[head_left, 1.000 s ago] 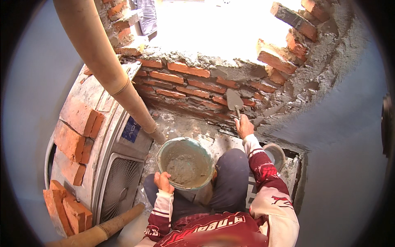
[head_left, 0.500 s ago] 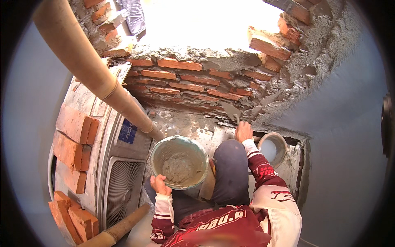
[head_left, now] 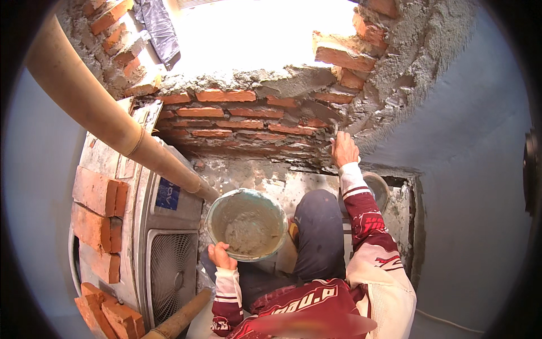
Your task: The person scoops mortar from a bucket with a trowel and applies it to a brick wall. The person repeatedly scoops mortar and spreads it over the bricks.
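Note:
My right hand [head_left: 345, 150] is closed round the handle of a trowel [head_left: 320, 112]. The trowel's blade lies against the lower right of the brick wall [head_left: 234, 123], close to the plastered corner. Grey mortar [head_left: 247, 233] fills the bottom of a greenish bucket [head_left: 281, 212], which stands beside my bent knee. The near left rim of this bucket is gripped by my left hand [head_left: 222, 256], fingers curled over the edge. Behind my right forearm, a second bucket [head_left: 377, 189] is partly hidden.
A thick bamboo pole [head_left: 113, 121] slants across the left side, with another pole [head_left: 180, 313] below. An air-conditioner outdoor unit [head_left: 172, 265] carries several loose bricks [head_left: 93, 229]. Above the brick wall is a bright opening. A smooth grey wall [head_left: 474, 226] rises on the right.
My right hand has moved up and forward with the trowel, from near the floor onto the brick wall. My left hand stays on the bucket rim. The view has shifted slightly.

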Demonstrator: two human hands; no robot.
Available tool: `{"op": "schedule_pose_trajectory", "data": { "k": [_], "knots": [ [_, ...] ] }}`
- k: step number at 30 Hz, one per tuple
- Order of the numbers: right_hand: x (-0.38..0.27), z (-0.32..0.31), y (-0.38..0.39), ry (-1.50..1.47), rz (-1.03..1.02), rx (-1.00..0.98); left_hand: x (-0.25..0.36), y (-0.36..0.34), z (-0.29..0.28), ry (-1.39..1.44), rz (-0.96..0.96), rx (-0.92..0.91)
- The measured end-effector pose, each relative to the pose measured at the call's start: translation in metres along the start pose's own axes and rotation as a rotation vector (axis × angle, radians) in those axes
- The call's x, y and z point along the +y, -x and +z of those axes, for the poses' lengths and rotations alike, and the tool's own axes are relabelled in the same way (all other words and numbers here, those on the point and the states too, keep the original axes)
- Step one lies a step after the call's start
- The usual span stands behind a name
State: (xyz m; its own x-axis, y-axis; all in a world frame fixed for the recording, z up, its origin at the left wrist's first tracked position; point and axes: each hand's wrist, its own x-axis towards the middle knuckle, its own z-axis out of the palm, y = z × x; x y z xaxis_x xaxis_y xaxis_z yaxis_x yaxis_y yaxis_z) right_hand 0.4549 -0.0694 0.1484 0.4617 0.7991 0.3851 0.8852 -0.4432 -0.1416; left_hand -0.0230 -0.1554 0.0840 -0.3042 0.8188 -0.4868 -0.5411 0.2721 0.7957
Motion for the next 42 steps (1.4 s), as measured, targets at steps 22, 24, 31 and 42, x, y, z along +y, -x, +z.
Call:
{"op": "schedule_pose_trajectory", "data": {
  "k": [22,24,31,42],
  "knots": [
    [-0.149,-0.115,0.044,-0.053,-0.780,-0.824,0.013,-0.016,0.054,-0.321,0.320,-0.050],
    [-0.182,-0.105,0.061,0.215,-0.975,-0.878,0.019,-0.014,0.064,-0.378,0.405,-0.127],
    [-0.196,-0.005,0.170,-0.179,-0.838,-0.524,0.044,0.005,0.078,-0.456,0.753,-0.296],
    [-0.222,-0.001,0.204,-0.136,-0.627,-0.879,0.050,0.022,0.056,-0.603,0.888,-0.385]
  ]
}}
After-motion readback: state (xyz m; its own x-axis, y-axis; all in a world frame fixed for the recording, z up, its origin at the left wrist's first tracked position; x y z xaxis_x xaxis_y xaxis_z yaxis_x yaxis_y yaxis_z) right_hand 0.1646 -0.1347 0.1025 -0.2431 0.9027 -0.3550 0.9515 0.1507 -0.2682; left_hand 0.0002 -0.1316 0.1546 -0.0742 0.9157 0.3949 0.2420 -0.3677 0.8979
